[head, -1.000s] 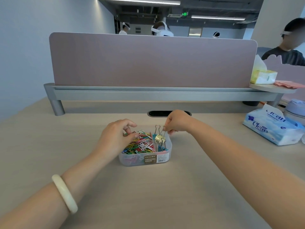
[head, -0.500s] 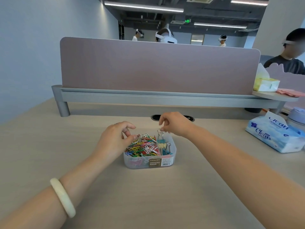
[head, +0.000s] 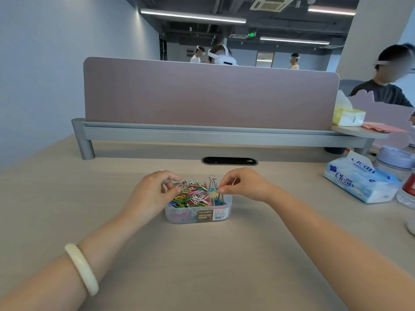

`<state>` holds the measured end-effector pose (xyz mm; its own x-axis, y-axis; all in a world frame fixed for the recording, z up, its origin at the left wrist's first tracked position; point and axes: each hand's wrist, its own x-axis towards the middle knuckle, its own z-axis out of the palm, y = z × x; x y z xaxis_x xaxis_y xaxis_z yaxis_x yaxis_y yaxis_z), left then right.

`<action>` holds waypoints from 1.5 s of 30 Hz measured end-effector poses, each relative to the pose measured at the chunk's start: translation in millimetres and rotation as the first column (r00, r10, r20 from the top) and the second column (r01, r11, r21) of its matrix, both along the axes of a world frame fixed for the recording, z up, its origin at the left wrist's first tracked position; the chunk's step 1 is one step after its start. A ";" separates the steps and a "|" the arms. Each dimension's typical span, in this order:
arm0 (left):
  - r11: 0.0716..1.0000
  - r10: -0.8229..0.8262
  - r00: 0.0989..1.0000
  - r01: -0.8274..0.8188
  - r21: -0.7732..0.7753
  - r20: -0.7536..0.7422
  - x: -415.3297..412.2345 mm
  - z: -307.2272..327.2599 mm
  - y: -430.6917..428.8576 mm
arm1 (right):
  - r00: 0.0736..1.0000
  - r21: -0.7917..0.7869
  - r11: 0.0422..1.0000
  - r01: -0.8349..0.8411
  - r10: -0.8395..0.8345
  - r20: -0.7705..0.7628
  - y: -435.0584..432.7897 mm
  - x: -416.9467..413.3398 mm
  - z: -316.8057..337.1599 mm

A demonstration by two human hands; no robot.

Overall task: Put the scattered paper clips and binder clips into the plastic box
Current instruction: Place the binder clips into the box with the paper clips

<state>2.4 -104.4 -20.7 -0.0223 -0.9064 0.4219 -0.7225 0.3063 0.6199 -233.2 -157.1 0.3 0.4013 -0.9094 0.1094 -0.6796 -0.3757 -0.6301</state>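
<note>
Centre of the frame, on a pale wooden desk (head: 202,265), sits a clear plastic box (head: 179,218). Colourful paper clips (head: 190,197) heap its left compartment; binder clips (head: 213,187) stand upright in its right. Left hand (head: 152,194) curls its fingertips onto the heap. Right hand (head: 247,185) presses thumb and forefinger together beside the wire handles. Whether either hand pinches a clip cannot be told.

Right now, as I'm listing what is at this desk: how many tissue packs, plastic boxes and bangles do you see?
Tissue packs: 2 (blue tissue pack, yellow tissue pack)
Plastic box: 1
Cream bangle: 1
Total: 4
</note>
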 end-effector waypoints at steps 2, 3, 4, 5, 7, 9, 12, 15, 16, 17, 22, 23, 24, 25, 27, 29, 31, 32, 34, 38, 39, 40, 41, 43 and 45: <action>1.000 -0.006 1.000 0.006 -0.003 -0.005 -3.9 1.1 1.8 | 0.999 -0.009 1.000 0.024 -0.024 -0.026 -2.2 4.9 0.7; 1.000 -0.007 1.000 0.007 -0.003 -0.005 -6.3 1.9 2.0 | 0.998 -0.013 0.999 0.031 -0.032 -0.055 -3.4 7.1 2.1; 1.000 -0.008 1.000 0.008 -0.004 0.003 -9.5 2.8 1.3 | 0.996 -0.010 0.999 0.034 -0.035 -0.079 -4.8 8.4 2.8; 1.000 -0.011 1.000 0.011 -0.005 0.020 -13.7 3.6 -0.4 | 0.996 0.002 0.999 0.036 -0.035 -0.084 -6.2 9.3 2.8; 1.000 -0.025 0.998 0.025 -0.011 0.057 -25.5 5.5 -5.3 | 0.999 0.038 0.999 0.034 -0.032 -0.030 -7.0 9.8 1.4; 0.999 -0.039 0.993 0.039 0.000 0.115 -39.5 7.7 -10.0 | 0.998 0.066 0.997 0.034 -0.038 0.052 -5.5 9.3 -0.7; 0.999 -0.035 0.973 0.027 0.036 0.229 -56.1 8.0 -16.4 | 0.990 0.087 0.995 0.042 -0.053 0.127 -5.9 6.7 -5.1; 0.999 -0.016 0.964 0.005 0.045 0.264 -65.0 7.3 -20.3 | 0.988 0.089 0.995 0.040 -0.053 0.148 -6.8 3.2 -7.2; 0.999 -0.007 0.963 -0.005 0.042 0.271 -67.0 7.2 -21.2 | 0.987 0.090 0.995 0.038 -0.052 0.151 -7.1 2.2 -7.5; 0.999 0.002 0.961 -0.014 0.040 0.277 -68.7 7.2 -22.0 | 0.987 0.092 0.995 0.036 -0.050 0.154 -7.5 1.5 -7.7; 0.998 0.009 0.960 -0.025 0.055 0.281 -73.1 7.6 -25.2 | 0.984 0.102 0.994 0.033 -0.050 0.170 -8.4 0.1 -8.1; 0.998 0.005 0.960 -0.024 0.065 0.280 -74.0 8.5 -25.4 | 0.984 0.100 0.994 0.035 -0.051 0.168 -8.6 -0.2 -8.1; 0.997 0.000 0.962 -0.020 0.073 0.273 -74.6 9.4 -25.5 | 0.985 0.094 0.995 0.038 -0.053 0.163 -8.7 -0.6 -8.2; 0.997 -0.008 0.967 -0.013 0.080 0.256 -74.9 10.3 -25.5 | 0.986 0.084 0.996 0.040 -0.053 0.158 -8.9 -0.7 -8.1; 0.995 -0.032 0.976 0.010 0.101 0.214 -74.5 12.4 -24.3 | 0.988 0.049 0.998 0.038 -0.044 0.149 -10.2 0.4 -7.1; 0.991 -0.074 0.979 0.051 0.127 0.189 -73.3 13.3 -22.8 | 0.993 -0.004 1.000 0.022 -0.022 0.114 -10.0 2.8 -5.0; 0.988 -0.104 0.979 0.081 0.131 0.176 -71.6 12.4 -21.9 | 0.998 -0.070 0.997 -0.008 0.012 0.059 -9.6 6.4 -3.2; 0.988 -0.105 0.980 0.084 0.126 0.171 -71.3 12.2 -21.2 | 0.999 -0.096 0.995 -0.015 0.020 0.050 -9.9 7.6 -2.9; 0.991 -0.087 0.983 0.069 0.117 0.161 -71.7 12.0 -21.4 | 0.997 -0.132 0.991 0.010 -0.001 0.073 -12.2 7.0 -6.1; 0.993 -0.059 0.988 0.043 0.112 0.144 -75.1 11.4 -25.1 | 0.985 -0.103 0.989 0.102 -0.086 0.153 -15.5 -2.4 -13.9; 0.994 -0.046 0.988 0.031 0.105 0.147 -76.1 11.4 -26.0 | 0.982 -0.089 0.990 0.105 -0.089 0.167 -15.2 -4.7 -15.2; 0.995 -0.028 0.987 0.014 0.095 0.157 -76.8 11.2 -26.6 | 0.979 -0.073 0.991 0.112 -0.097 0.179 -14.0 -6.6 -15.9; 0.997 -0.007 0.985 -0.007 0.081 0.170 -77.3 10.7 -28.0 | 0.976 -0.060 0.991 0.119 -0.105 0.192 -13.7 -8.6 -17.1; 0.997 0.032 0.982 -0.045 0.068 0.186 -77.1 10.0 -29.5 | 0.972 -0.043 0.991 0.129 -0.118 0.203 -12.6 -11.6 -19.5; 0.996 0.045 0.985 -0.057 0.068 0.169 -75.2 9.1 -30.6 | 0.969 -0.044 0.990 0.134 -0.122 0.213 -11.5 -12.5 -21.6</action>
